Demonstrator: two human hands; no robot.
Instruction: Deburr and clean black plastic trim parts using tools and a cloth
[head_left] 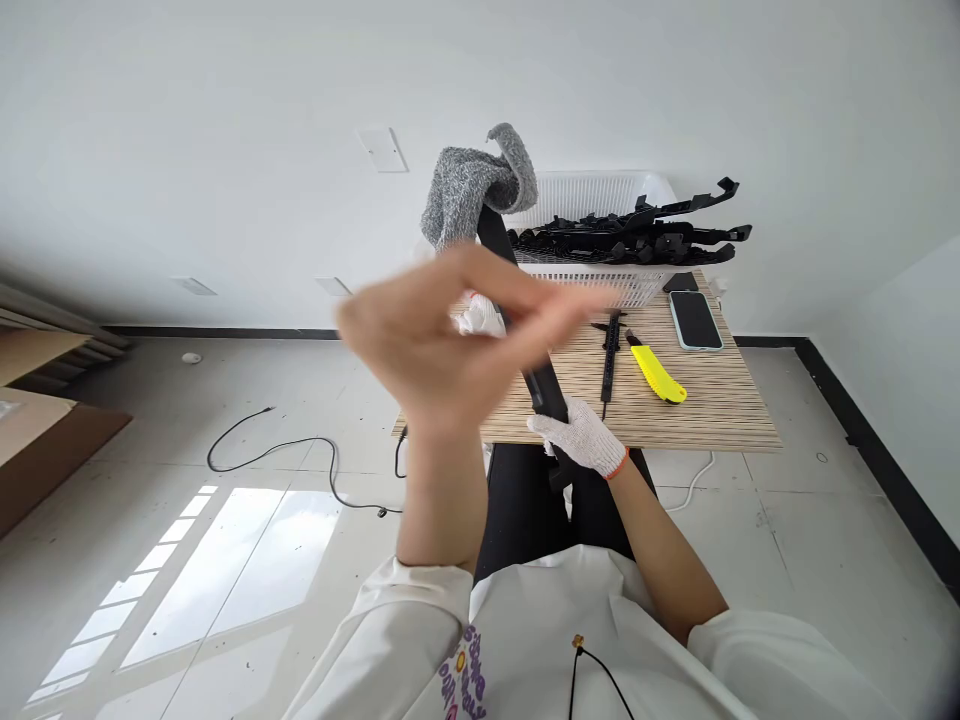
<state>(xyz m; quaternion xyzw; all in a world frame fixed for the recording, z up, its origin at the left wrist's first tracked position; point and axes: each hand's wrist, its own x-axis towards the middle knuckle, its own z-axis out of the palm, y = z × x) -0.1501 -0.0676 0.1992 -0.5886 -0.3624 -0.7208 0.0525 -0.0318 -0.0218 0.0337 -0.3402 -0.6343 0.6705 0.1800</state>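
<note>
The floor is big, pale and shiny, and a thin black cable curls across it. On it stands a small striped worktop near the white wall. At the back of the worktop sits a white basket piled with long black plastic parts. The person sits just in front of the worktop. The left hand is bare and blurry, held up in the air close to the camera, with the fingers curled in toward the thumb; I cannot tell if it pinches anything. The right hand wears a white glove and is wrapped around the low end of a long black strip. The strip leans up and away over the worktop, and a grey glove hangs on its top end. On the worktop lie a phone, a yellow cutter and a thin black piece, side by side.
</note>
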